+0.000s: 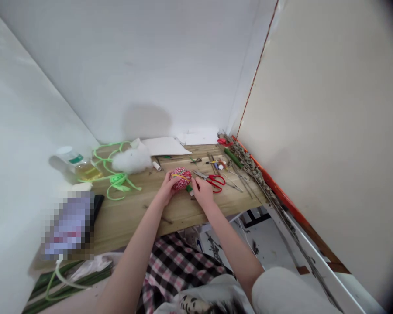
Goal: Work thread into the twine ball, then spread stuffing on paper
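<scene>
A round red-and-white ball (182,178), seemingly wound or woven from cord, has a yellow strand lying across its upper side. My left hand (167,188) is wrapped round the left of this ball, just above the wooden table. On the other side, my right hand (203,192) is closed, fingertips pinched close to the ball's right edge by the strand's end. What those fingers hold is too small to make out. Red-handled scissors (216,181) lie just beyond my right hand, blades pointing left. Something small and green (189,189) shows between ball and right hand.
White stuffing (132,160) and bright green cord (118,179) lie on the table (127,218) at left, near a bottle of yellowish liquid (88,171). Dried stems (258,172) line the right edge. White paper (165,146) lies against the back wall. A blurred-out device (70,224) rests at front left.
</scene>
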### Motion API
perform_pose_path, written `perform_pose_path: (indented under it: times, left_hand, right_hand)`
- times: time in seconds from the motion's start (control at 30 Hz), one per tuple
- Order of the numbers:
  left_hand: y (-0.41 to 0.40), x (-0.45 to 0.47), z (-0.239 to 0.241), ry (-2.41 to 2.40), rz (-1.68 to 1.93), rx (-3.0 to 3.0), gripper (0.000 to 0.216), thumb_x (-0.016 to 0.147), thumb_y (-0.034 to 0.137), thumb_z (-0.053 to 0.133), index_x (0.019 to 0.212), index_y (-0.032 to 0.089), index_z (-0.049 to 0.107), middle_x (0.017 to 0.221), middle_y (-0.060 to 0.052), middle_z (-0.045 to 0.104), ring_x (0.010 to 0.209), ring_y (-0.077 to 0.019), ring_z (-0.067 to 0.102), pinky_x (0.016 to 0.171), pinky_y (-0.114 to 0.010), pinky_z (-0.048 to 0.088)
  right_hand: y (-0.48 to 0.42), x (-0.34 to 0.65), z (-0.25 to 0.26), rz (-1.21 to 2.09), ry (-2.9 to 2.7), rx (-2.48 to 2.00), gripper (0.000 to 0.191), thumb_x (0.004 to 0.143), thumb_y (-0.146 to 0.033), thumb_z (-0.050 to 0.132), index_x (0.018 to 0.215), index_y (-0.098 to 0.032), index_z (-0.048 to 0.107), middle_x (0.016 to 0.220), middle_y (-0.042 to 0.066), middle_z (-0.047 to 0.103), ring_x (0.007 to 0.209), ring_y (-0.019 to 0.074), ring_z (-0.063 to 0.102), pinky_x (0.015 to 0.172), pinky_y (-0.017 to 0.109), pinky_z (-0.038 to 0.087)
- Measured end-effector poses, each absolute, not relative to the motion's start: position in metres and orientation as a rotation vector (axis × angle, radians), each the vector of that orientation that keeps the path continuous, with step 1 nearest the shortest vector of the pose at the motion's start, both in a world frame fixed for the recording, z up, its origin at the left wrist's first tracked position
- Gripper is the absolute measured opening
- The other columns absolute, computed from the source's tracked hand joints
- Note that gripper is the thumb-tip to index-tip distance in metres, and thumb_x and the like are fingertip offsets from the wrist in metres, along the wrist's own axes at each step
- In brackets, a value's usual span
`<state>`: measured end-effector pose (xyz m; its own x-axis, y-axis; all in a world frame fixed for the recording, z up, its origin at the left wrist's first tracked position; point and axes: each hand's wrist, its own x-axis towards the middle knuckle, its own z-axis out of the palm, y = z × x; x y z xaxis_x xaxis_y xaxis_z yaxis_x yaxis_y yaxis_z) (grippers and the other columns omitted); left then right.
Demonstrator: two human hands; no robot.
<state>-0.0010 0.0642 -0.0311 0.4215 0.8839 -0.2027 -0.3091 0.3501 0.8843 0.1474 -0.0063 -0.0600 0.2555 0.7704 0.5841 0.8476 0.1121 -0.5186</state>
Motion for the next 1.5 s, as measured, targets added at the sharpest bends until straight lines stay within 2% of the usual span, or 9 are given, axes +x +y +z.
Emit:
perform_pose_path:
  times: [0.17,0.3,0.4,0.5,0.63,0.87,1.13,1.27,1.5]
  left_hand:
    - [0.051,0.000,-0.022,0.820,0.867,0.913,0.058,0.064,0.036,0.085,0.113,0.022,0.057,0.118,-0.010,0.068,0.097,-0.0246,0.069,0.079,-0.042,0.061]
    - [0.039,0.001,-0.024,0.945,0.914,0.964,0.064,0.056,0.035,0.091,0.110,0.019,0.061,0.116,-0.011,0.068,0.102,-0.0249,0.067,0.084,-0.036,0.059]
    - [0.034,-0.001,-0.030,1.007,0.960,0.957,0.067,0.059,0.039,0.088,0.116,0.019,0.059,0.122,-0.012,0.066,0.103,-0.0242,0.066,0.081,-0.034,0.059]
    - [0.031,-0.004,-0.036,1.004,1.017,0.966,0.073,0.062,0.040,0.085,0.126,0.025,0.053,0.125,-0.010,0.065,0.099,-0.0225,0.067,0.075,-0.034,0.061]
    - [0.028,-0.004,-0.038,0.991,1.057,0.947,0.060,0.064,0.037,0.081,0.116,0.023,0.056,0.119,-0.008,0.065,0.091,-0.0217,0.068,0.071,-0.038,0.062]
    - [0.029,-0.004,-0.037,0.989,1.093,0.858,0.043,0.070,0.030,0.072,0.108,0.023,0.054,0.119,-0.008,0.063,0.090,-0.0205,0.068,0.070,-0.039,0.064]
    - [0.029,-0.006,-0.037,0.967,1.085,0.839,0.047,0.069,0.032,0.078,0.109,0.023,0.054,0.118,-0.007,0.065,0.093,-0.0198,0.068,0.074,-0.037,0.062]
    - [0.029,-0.005,-0.038,0.973,1.071,0.843,0.055,0.064,0.030,0.084,0.110,0.023,0.054,0.118,-0.008,0.065,0.093,-0.0192,0.068,0.076,-0.036,0.062]
    - [0.028,-0.004,-0.034,0.985,1.082,0.814,0.047,0.070,0.031,0.078,0.109,0.023,0.053,0.115,-0.006,0.066,0.088,-0.0175,0.069,0.074,-0.035,0.062]
  right_hand:
    - [-0.008,0.147,-0.057,-0.076,-1.524,-1.585,0.045,0.105,-0.038,0.031,0.068,-0.022,0.048,0.059,0.001,0.054,0.055,0.0156,0.049,0.057,0.028,0.033]
    - [-0.011,0.146,-0.052,-0.044,-1.542,-1.519,0.045,0.106,-0.040,0.030,0.067,-0.023,0.046,0.059,0.001,0.051,0.057,0.0158,0.049,0.058,0.029,0.034]
    - [-0.012,0.145,-0.049,-0.044,-1.563,-1.460,0.045,0.105,-0.041,0.032,0.065,-0.023,0.043,0.058,0.000,0.048,0.057,0.0153,0.048,0.058,0.028,0.033]
    - [-0.012,0.144,-0.050,-0.071,-1.579,-1.441,0.045,0.105,-0.042,0.032,0.065,-0.023,0.042,0.058,0.000,0.047,0.058,0.0151,0.047,0.059,0.028,0.032]
    - [-0.011,0.142,-0.051,-0.076,-1.617,-1.451,0.046,0.106,-0.041,0.032,0.066,-0.022,0.045,0.059,0.001,0.050,0.059,0.0158,0.047,0.061,0.029,0.033]
    - [-0.010,0.137,-0.051,-0.021,-1.775,-1.470,0.036,0.105,-0.035,0.037,0.077,-0.021,0.055,0.067,0.004,0.061,0.065,0.0170,0.056,0.063,0.028,0.035]
    - [-0.014,0.133,-0.047,0.006,-1.827,-1.466,0.023,0.100,-0.024,0.039,0.086,-0.020,0.057,0.071,0.005,0.065,0.065,0.0179,0.058,0.064,0.028,0.035]
    - [-0.015,0.134,-0.046,0.007,-1.821,-1.471,0.023,0.100,-0.024,0.039,0.086,-0.020,0.057,0.071,0.005,0.065,0.066,0.0184,0.058,0.065,0.028,0.036]
    - [-0.014,0.133,-0.047,-0.025,-1.847,-1.444,0.025,0.100,-0.025,0.039,0.084,-0.020,0.058,0.069,0.004,0.063,0.066,0.0177,0.057,0.066,0.028,0.036]
